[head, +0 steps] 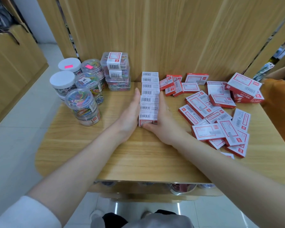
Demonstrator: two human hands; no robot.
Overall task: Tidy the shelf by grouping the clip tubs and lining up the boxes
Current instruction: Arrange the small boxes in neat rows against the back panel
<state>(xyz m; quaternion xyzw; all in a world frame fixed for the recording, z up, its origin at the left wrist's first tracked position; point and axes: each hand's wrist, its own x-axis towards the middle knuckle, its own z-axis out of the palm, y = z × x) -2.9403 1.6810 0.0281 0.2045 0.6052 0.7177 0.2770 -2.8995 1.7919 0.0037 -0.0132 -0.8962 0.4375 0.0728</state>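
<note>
Row of boxes [149, 97]: mid-shelf [138, 162], upright. Left hand [130, 112] and right hand [163, 119], flat, fingers straight, press its long sides. Likely light, rigid card; squeeze flanks evenly or it buckles.

From where I sit, the print on the row of boxes [149, 97] is too blurred to read. My left hand [130, 111] and right hand [163, 119] cover the row's lower sides. The loose boxes [220, 112] overlap, hiding those beneath. Items on the lower shelf [179, 188] stay mostly hidden under the shelf [138, 162].
</note>
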